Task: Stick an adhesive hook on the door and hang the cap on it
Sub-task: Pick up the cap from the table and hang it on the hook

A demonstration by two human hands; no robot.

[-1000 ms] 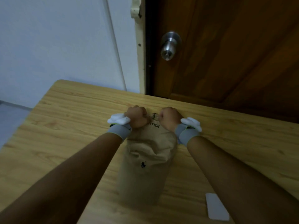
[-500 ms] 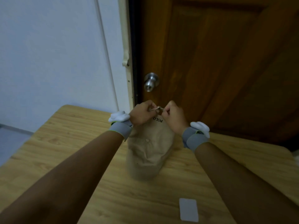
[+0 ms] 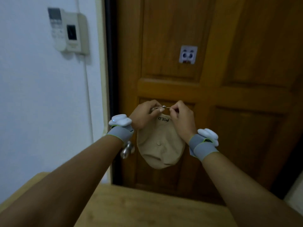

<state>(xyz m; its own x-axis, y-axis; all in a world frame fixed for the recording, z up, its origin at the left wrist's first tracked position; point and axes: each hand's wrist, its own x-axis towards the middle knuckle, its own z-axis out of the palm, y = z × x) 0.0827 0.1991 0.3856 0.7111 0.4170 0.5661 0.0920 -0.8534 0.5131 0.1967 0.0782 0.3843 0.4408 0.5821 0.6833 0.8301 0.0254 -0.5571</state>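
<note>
**Hook on door; cap in hand, not yet hung**

Adhesive hook [image 3: 188, 54]: already stuck to the door [image 3: 246, 79], white plate with two dark eyes. It sits well above the grip and a little to its right. Stick step judged done.

Cap [image 3: 159, 145]: beige, off the surface [image 3: 147, 208], hanging crown-down just below the grip, in front of the lower door panel. "POLO" lettering reads upside down directly under the fingers.

Left hand [image 3: 144, 114] and right hand [image 3: 182, 118]: both closed in a pinch on the cap's back strap, thumbs and forefingers nearly meeting at the small metal buckle [image 3: 163, 106] between them.

Door knob [image 3: 127, 149]: below and left of the grip, partly behind the left wrist band [image 3: 120, 132].

Remaining, as judged: raise the strap to the hook, seat the strap over its prong, release. Prong detail is too small to tell, so catch point is uncertain.
</note>
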